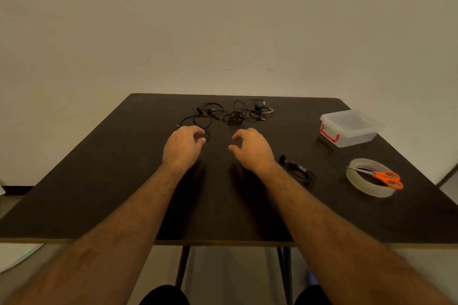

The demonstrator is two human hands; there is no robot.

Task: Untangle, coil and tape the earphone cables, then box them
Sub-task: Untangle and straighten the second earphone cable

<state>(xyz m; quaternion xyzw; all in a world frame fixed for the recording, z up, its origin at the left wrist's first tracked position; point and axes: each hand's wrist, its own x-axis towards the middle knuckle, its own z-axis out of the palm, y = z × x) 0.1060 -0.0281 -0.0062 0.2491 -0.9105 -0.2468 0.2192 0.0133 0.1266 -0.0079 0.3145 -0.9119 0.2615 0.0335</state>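
Left hand (183, 145): fingers curled, apparently pinching a strand of the near cable loop; grip on it not fully certain. Right hand (250, 147): fingers loosely curled, holding nothing, hovering just short of the tangle.

Step in hand, by judgement: untangling, barely begun. Best done by tracing one plug end out with the left while the right pins the knot; slow pulls, no yanking, lest loops tighten.

Bundle (297, 171): small dark cable heap beside the right forearm, seemingly already coiled; liable to be swept by that arm.

Tape (366, 187): roll lying flat at right, scissors (386, 177) resting across it.

Box (350, 127): clear, lidded, red latch, further right; lid still on.

Tangle (230, 112): black earphone cables, far centre of table (99, 181).
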